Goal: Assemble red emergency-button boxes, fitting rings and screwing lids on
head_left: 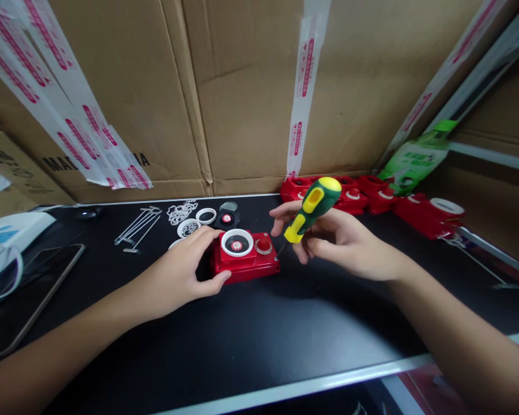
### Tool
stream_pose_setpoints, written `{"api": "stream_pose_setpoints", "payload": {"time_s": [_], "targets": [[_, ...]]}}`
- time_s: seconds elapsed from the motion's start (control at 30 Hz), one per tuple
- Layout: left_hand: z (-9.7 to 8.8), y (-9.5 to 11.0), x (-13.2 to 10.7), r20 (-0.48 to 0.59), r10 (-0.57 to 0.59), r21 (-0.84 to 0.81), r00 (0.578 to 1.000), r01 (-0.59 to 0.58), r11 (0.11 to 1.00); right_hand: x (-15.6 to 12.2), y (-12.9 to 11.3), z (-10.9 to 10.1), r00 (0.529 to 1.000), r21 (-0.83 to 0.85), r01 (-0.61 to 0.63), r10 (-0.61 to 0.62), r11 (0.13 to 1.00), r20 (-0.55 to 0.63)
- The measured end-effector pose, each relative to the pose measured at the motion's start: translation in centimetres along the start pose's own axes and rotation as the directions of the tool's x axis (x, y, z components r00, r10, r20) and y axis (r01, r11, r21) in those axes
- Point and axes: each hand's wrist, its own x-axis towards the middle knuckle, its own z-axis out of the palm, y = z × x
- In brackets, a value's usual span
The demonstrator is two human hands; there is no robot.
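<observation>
A red box-shaped housing (251, 270) lies on the black table, with a white ring (237, 243) around a dark round window and a red knob (264, 245) on top. My left hand (190, 271) grips its left end between thumb and fingers. My right hand (328, 239) is at a screwdriver (312, 210) with a green and yellow handle, its fingers loosely around the handle and partly hidden behind it. The screwdriver leans to the right. Its tip meets a screw (276, 259) at the housing's right front corner.
Behind lie white rings (206, 216), a dark round part (227, 218), a white chain (181, 211) and several metal rods (137, 226). More red housings (428, 215) and a green bottle (417, 158) stand at right. A phone (34, 300) lies left; cardboard (242, 104) walls the back.
</observation>
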Motion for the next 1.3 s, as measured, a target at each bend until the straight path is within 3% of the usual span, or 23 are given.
{"api": "stream_pose_setpoints", "payload": {"time_s": [0.2, 0.77, 1.07, 1.3], "targets": [[-0.1, 0.0, 0.0, 0.007, 0.002, 0.0, 1.0, -0.002, 1.0, 0.3, 0.4, -0.4, 0.998, 0.02, 0.048, -0.047, 0.999, -0.052], [0.0, 0.0, -0.2, 0.004, -0.007, -0.002, 1.0, 0.007, 1.0, 0.4, 0.7, -0.8, 0.991, -0.265, 0.1, -0.121, 0.959, -0.061], [0.0, 0.0, -0.1, 0.009, -0.011, -0.011, 1.0, 0.011, 1.0, 0.3, 0.5, -1.1, 0.995, -0.244, 0.023, -0.047, 0.969, -0.094], [0.0, -0.1, -0.1, 0.012, -0.007, -0.015, 1.0, 0.007, 1.0, 0.5, 0.6, -0.7, 0.993, -0.257, 0.046, -0.072, 0.965, -0.092]]}}
